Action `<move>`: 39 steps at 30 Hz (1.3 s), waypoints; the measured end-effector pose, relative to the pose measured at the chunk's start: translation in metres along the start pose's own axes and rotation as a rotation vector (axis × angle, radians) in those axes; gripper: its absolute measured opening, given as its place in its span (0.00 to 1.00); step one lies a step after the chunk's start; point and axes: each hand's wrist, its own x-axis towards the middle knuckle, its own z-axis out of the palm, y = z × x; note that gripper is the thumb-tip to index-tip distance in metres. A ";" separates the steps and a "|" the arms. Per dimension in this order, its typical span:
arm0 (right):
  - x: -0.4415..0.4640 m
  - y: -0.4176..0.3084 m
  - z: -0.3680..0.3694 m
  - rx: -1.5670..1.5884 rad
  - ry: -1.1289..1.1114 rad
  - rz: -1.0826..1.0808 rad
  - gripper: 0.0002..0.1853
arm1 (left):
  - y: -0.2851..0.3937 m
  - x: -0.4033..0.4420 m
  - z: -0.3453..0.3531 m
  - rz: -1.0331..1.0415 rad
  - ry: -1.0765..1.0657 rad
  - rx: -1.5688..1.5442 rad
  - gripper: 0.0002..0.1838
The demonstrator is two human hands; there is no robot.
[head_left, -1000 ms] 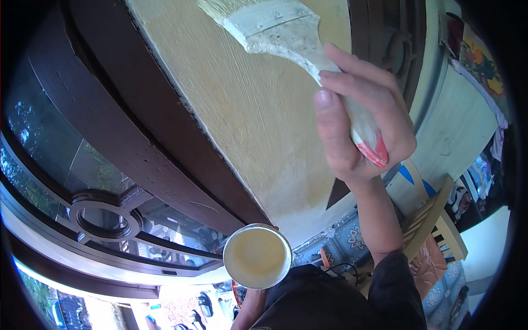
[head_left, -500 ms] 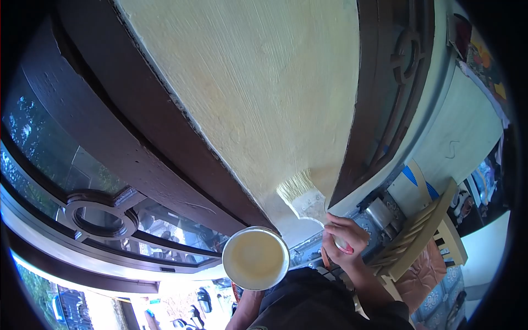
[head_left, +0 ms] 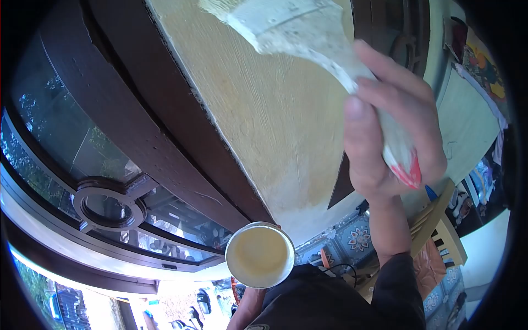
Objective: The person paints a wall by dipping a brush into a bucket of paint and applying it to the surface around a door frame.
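My right hand (head_left: 393,121) is wrapped round the white, red-tipped handle of a wide paintbrush (head_left: 308,38), raised close to the camera at the upper right. The bristles, coated pale yellow, point to the upper left in front of a cream wall panel (head_left: 258,126); whether they touch it I cannot tell. Low in the middle, my left hand (head_left: 253,297) holds a round container (head_left: 260,256) of pale yellow paint, mostly hiding the fingers behind and beneath it.
Dark brown window frames (head_left: 165,132) border the panel on both sides. A wooden chair (head_left: 451,242) with a brown cushion stands at the lower right on patterned floor tiles (head_left: 357,239). Behind it are shelves with cloths and other items.
From low beside the panel half a second ago, my right hand has lifted the brush up close to the camera. My left hand and the container have barely moved.
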 end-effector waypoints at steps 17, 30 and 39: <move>-0.245 -0.079 -0.044 0.114 -0.223 0.771 0.13 | 0.005 0.006 -0.014 -0.075 -0.174 -0.066 0.44; -0.338 -0.087 -0.105 0.274 0.385 2.061 0.08 | -0.015 0.009 0.012 -0.291 -0.293 -0.049 0.46; -0.455 -0.089 -0.179 0.178 0.796 2.274 0.19 | -0.007 0.009 -0.024 -0.266 -0.273 -0.062 0.51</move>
